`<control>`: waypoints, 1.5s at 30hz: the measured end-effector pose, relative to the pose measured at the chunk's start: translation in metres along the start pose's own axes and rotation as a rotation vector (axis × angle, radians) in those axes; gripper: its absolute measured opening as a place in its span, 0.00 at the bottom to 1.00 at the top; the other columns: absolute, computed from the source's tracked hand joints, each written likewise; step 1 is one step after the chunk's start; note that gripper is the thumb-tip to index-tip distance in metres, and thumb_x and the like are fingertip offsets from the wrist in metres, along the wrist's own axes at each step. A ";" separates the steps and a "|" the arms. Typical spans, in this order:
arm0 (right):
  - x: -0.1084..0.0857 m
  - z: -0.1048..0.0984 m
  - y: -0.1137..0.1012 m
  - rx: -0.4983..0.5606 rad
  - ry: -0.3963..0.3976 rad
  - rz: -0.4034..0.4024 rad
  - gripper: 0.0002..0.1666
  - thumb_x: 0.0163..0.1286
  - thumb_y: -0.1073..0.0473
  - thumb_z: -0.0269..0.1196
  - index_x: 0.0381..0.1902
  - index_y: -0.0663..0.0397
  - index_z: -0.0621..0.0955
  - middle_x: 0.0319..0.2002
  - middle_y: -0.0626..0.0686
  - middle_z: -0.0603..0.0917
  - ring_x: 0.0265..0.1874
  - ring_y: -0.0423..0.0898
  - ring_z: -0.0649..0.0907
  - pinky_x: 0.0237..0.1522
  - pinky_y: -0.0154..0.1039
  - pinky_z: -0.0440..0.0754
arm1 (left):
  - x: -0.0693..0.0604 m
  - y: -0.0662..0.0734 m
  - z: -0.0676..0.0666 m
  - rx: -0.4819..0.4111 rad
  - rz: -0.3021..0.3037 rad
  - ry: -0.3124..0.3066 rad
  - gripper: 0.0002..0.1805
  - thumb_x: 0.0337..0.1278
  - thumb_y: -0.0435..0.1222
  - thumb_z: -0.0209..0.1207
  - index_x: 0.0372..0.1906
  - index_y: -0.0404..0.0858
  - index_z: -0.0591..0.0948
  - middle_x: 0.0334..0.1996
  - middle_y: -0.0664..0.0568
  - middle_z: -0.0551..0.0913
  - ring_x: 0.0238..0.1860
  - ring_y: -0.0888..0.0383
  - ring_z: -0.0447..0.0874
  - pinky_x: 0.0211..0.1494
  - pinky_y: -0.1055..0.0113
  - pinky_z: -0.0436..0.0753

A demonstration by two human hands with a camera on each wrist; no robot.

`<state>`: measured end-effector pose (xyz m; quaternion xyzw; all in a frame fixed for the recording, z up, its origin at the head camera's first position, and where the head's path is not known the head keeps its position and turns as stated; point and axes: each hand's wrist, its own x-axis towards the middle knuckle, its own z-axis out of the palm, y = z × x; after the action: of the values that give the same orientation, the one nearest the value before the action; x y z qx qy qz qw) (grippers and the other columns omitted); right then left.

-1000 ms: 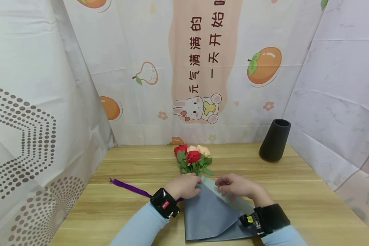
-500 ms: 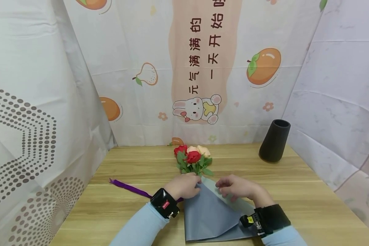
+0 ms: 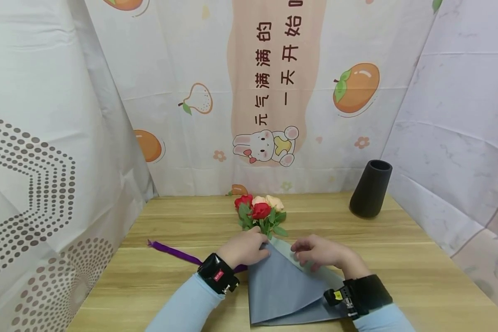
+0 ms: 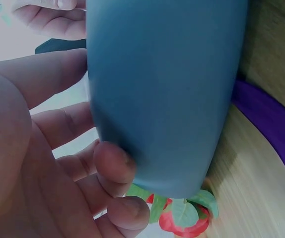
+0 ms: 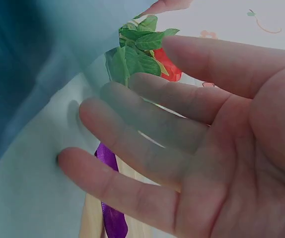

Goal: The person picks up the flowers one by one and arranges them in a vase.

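Wrapping paper (image 4: 170, 99): palm of left hand (image 4: 31, 168) in left-wrist view only

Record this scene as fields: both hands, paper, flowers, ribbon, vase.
Left hand: curled at paper's edge, near flowers
Right hand: fingers loosely spread over paper
Paper: blue-grey, folded, on table
Flowers: red and cream, at paper's far end
Ribbon: purple, on table, partly hidden
Vase: black, back right

Flowers (image 3: 260, 211) in both close wrist views
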<state>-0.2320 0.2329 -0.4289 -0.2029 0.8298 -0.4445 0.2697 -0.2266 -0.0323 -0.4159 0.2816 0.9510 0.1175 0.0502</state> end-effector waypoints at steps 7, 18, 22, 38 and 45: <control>-0.001 -0.002 -0.002 -0.036 0.004 -0.043 0.21 0.74 0.61 0.61 0.59 0.69 0.79 0.42 0.59 0.85 0.41 0.56 0.83 0.38 0.53 0.85 | -0.005 -0.004 -0.004 -0.037 -0.001 0.035 0.17 0.66 0.49 0.64 0.49 0.40 0.87 0.41 0.54 0.78 0.32 0.62 0.75 0.35 0.68 0.79; -0.001 -0.003 -0.004 -0.065 0.032 -0.079 0.21 0.75 0.59 0.61 0.58 0.69 0.79 0.43 0.58 0.85 0.41 0.54 0.83 0.43 0.55 0.84 | -0.011 -0.011 -0.009 -0.110 -0.018 0.038 0.17 0.67 0.51 0.64 0.47 0.42 0.85 0.40 0.57 0.81 0.35 0.63 0.76 0.38 0.68 0.79; -0.001 -0.004 -0.005 -0.093 0.036 -0.105 0.20 0.76 0.59 0.61 0.58 0.69 0.80 0.45 0.57 0.85 0.41 0.52 0.83 0.43 0.52 0.83 | -0.013 -0.014 -0.011 -0.131 -0.027 0.042 0.18 0.67 0.52 0.63 0.48 0.43 0.85 0.41 0.57 0.81 0.37 0.62 0.77 0.38 0.67 0.79; 0.000 -0.002 -0.010 -0.030 0.074 -0.119 0.19 0.77 0.59 0.61 0.58 0.68 0.80 0.46 0.55 0.84 0.47 0.53 0.82 0.37 0.53 0.87 | -0.020 -0.028 -0.023 -0.189 0.008 0.082 0.10 0.68 0.48 0.64 0.37 0.46 0.85 0.39 0.54 0.74 0.31 0.61 0.74 0.33 0.67 0.77; 0.001 -0.001 -0.012 -0.043 0.077 -0.153 0.18 0.77 0.59 0.60 0.58 0.66 0.80 0.46 0.54 0.84 0.46 0.52 0.82 0.39 0.52 0.87 | -0.019 -0.035 -0.024 -0.222 0.062 0.093 0.06 0.69 0.42 0.64 0.37 0.46 0.87 0.34 0.55 0.77 0.32 0.62 0.73 0.34 0.68 0.76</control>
<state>-0.2317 0.2266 -0.4181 -0.2539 0.8312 -0.4532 0.1983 -0.2332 -0.0759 -0.4011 0.2977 0.9243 0.2366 0.0335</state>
